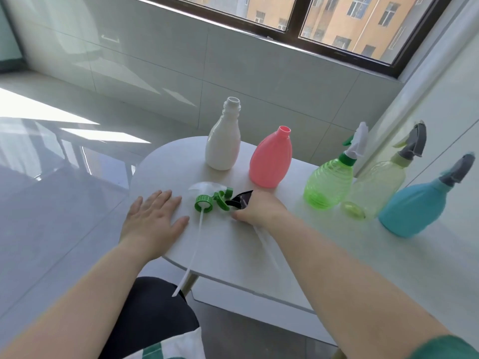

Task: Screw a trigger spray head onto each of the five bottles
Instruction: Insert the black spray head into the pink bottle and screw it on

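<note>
Sunlit pale tabletop (233, 244) by the window: just before the capless pink plastic bottle (270, 161), the right hand (259, 211) curls its fingers round a black trigger spray head (239, 202) — probably to lift it to that neck — while the left hand (153, 218) lies flat, fingers spread, steadying.

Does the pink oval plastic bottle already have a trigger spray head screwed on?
No, the pink oval plastic bottle stands with its round neck open and bare.

Loose spray head (204, 202) lies on the bench (233, 244) between left grip (153, 218) and right grip (255, 209), which holds another head (239, 200). Behind the grips stand first headless bottle (223, 146) and second headless bottle (270, 161); row of fitted bottles (328, 185) off right.
</note>
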`<state>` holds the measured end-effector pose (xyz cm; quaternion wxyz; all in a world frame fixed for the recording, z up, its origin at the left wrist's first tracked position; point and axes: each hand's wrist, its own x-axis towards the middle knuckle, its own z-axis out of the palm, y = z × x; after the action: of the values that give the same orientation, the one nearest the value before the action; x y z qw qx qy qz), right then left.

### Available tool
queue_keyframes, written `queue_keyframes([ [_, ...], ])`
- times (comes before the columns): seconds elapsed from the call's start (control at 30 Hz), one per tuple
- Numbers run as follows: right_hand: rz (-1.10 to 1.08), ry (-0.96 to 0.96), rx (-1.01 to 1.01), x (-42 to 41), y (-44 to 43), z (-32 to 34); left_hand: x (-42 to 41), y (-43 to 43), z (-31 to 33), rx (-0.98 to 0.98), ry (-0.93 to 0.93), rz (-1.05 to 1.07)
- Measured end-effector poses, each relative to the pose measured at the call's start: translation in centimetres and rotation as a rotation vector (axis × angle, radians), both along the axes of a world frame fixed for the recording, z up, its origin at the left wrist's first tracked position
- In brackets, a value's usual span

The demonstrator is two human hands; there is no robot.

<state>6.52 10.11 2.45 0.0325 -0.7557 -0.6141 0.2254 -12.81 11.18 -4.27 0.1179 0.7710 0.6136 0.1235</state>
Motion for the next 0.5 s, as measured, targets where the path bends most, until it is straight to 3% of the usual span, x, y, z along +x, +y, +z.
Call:
queue_keyframes([
  [0.1, 0.009, 0.077, 0.037, 1.2, -0.5, 0.2, 0.0, -0.1, 0.1, -0.003, -0.01, -0.004],
  [0.23, -0.151, 0.401, 0.092, 3.5, -1.6, 1.1, 0.0, -0.3, 0.6, -0.022, -0.042, 0.009],
  [0.33, -0.204, 0.675, 0.182, 6.1, -2.8, 2.5, 0.2, -0.6, 1.5, 0.068, -0.055, 0.058],
  [0.5, -0.274, 1.121, 0.316, 10.4, -5.0, 3.5, 3.4, -1.1, 5.5, 0.266, -0.307, -0.042],
])
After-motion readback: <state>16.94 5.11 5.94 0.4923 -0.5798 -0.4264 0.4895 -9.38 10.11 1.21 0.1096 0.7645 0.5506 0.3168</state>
